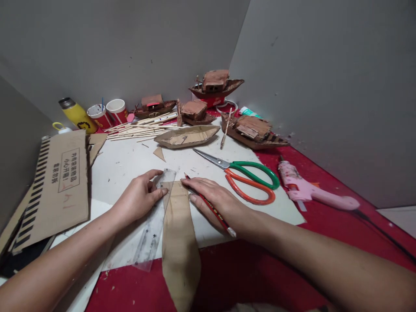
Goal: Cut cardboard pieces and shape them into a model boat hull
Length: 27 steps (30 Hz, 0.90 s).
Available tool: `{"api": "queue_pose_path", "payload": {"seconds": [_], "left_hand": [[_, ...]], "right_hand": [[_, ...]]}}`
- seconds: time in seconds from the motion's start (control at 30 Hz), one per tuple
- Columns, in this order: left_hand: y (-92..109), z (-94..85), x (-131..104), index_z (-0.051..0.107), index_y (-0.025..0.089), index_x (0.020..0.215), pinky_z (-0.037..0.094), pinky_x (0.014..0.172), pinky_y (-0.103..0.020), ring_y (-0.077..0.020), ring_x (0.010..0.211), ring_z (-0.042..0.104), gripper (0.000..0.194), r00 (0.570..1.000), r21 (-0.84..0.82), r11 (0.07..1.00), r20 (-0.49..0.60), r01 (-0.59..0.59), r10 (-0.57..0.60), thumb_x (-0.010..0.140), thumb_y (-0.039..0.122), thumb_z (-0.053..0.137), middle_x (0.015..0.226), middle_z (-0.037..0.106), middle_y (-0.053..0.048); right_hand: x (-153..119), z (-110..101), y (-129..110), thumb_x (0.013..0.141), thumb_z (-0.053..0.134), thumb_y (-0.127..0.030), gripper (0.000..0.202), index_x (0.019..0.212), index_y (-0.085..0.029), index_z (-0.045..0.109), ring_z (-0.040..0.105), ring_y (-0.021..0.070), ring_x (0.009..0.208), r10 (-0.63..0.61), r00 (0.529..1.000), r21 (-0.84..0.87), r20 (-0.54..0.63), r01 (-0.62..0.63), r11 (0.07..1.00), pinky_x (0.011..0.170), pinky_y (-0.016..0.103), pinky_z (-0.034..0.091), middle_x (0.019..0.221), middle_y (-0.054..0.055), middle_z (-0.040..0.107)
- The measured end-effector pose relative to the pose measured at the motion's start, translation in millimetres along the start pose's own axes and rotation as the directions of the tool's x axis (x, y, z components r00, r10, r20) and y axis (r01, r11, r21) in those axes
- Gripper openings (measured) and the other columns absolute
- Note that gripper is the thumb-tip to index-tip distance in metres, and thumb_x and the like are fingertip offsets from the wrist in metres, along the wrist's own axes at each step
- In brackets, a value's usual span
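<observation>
My left hand [138,197] grips a clear plastic ruler [150,240] near its far end, thumb and index finger at its sides. The ruler slants along the left edge of a long cardboard strip [178,242] with a tapered near end. My right hand [216,203] has a red and black pencil [216,212] lodged between its fingers, the point facing away. Its fingertips rest at the strip's far right corner. Beyond that hand lie scissors [227,164] with one green and one orange handle, blades spread slightly. A bare cardboard boat hull [186,136] sits farther back.
Several brown model boats [216,82] stand along the back, beside thin wooden sticks [139,129]. A pink glue gun [308,188] with a cord lies at right. Printed cardboard [61,186], a yellow bottle [76,115] and two paper cups [116,112] are at left. Grey walls enclose the table.
</observation>
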<state>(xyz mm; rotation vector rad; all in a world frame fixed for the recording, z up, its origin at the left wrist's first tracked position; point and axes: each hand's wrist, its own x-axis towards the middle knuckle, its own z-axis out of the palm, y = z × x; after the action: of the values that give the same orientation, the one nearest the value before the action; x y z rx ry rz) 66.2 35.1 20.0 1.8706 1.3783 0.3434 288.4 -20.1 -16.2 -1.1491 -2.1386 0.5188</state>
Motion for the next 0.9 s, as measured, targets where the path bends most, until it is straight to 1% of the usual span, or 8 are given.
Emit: {"api": "queue_pose_path", "payload": {"seconds": [0.1,0.17,0.23,0.3,0.37,0.47,0.67,0.9], "left_hand": [[-1.3,-2.6,2.1,0.053,0.015,0.129,0.032,0.049,-0.024,-0.0124,0.048,0.040,0.051,1.000,0.015,1.000,0.014,-0.008,0.008,0.083,0.036,0.061,0.055,0.051,0.006],[-2.0,-3.8,2.8,0.053,0.016,0.130,0.032,0.049,-0.025,-0.0128,0.049,0.041,0.051,1.000,0.024,1.000,0.018,-0.013,0.012,0.083,0.037,0.061,0.056,0.052,0.006],[-2.7,-4.4,3.2,0.054,0.016,0.130,0.033,0.050,-0.025,-0.0133,0.050,0.043,0.052,1.000,0.022,1.000,0.021,-0.019,0.018,0.083,0.036,0.061,0.057,0.053,0.006],[-3.4,-4.4,3.7,0.055,0.015,0.129,0.034,0.052,-0.025,-0.0139,0.052,0.045,0.052,0.999,0.019,0.999,0.020,-0.028,0.028,0.081,0.035,0.063,0.057,0.053,0.005],[-4.3,-3.9,4.3,0.055,0.014,0.129,0.034,0.054,-0.026,-0.0143,0.053,0.046,0.052,0.999,0.027,0.999,0.021,-0.039,0.038,0.081,0.033,0.063,0.055,0.052,0.006],[-6.0,-2.8,5.2,0.055,0.013,0.129,0.033,0.055,-0.026,-0.0145,0.052,0.047,0.052,0.998,0.036,0.998,0.019,-0.060,0.059,0.081,0.031,0.062,0.053,0.050,0.006],[-8.9,-1.8,6.0,0.056,0.013,0.129,0.033,0.055,-0.027,-0.0145,0.050,0.047,0.051,0.996,0.004,0.997,0.015,-0.083,0.083,0.081,0.031,0.062,0.052,0.051,0.006],[-7.1,-3.0,5.5,0.059,0.012,0.127,0.034,0.056,-0.027,-0.0147,0.050,0.046,0.050,0.997,0.006,0.997,0.004,-0.079,0.079,0.080,0.029,0.062,0.051,0.048,0.006]], "right_hand": [[2.2,-9.0,-7.4,0.099,0.042,-0.029,0.042,0.138,-0.017,0.051,0.058,0.0264,0.121,0.077,0.996,0.109,-0.041,-0.072,0.991,0.102,0.045,0.047,0.130,0.015,0.062],[4.7,-14.6,-15.7,0.099,0.042,-0.038,0.042,0.133,-0.018,0.056,0.064,0.0261,0.109,0.187,0.978,0.218,-0.086,-0.165,0.962,0.098,0.045,0.049,0.119,0.014,0.068],[8.5,-16.5,-24.5,0.098,0.041,-0.046,0.045,0.123,-0.016,0.064,0.069,0.0228,0.087,0.340,0.937,0.378,-0.083,-0.287,0.880,0.085,0.041,0.056,0.098,0.012,0.072],[13.4,-13.0,-30.9,0.096,0.043,-0.049,0.046,0.111,-0.014,0.068,0.066,0.0182,0.069,0.469,0.883,0.542,-0.018,-0.386,0.747,0.067,0.034,0.058,0.082,0.008,0.069],[18.8,-5.0,-33.2,0.093,0.049,-0.046,0.039,0.100,-0.013,0.068,0.063,0.0149,0.061,0.546,0.836,0.643,0.044,-0.442,0.625,0.056,0.028,0.056,0.074,0.005,0.066],[25.6,9.5,-30.6,0.087,0.058,-0.036,0.024,0.091,-0.014,0.065,0.062,0.0127,0.060,0.600,0.797,0.694,0.061,-0.466,0.548,0.051,0.023,0.053,0.071,0.003,0.066],[27.7,25.1,-24.3,0.086,0.057,-0.031,0.015,0.082,-0.016,0.061,0.063,0.0115,0.059,0.623,0.781,0.706,-0.038,-0.420,0.570,0.046,0.018,0.050,0.071,0.002,0.066],[25.8,27.9,-22.4,0.088,0.056,-0.030,0.015,0.083,-0.017,0.061,0.062,0.0112,0.060,0.599,0.800,0.687,-0.033,-0.417,0.595,0.046,0.018,0.049,0.072,0.002,0.066]]}}
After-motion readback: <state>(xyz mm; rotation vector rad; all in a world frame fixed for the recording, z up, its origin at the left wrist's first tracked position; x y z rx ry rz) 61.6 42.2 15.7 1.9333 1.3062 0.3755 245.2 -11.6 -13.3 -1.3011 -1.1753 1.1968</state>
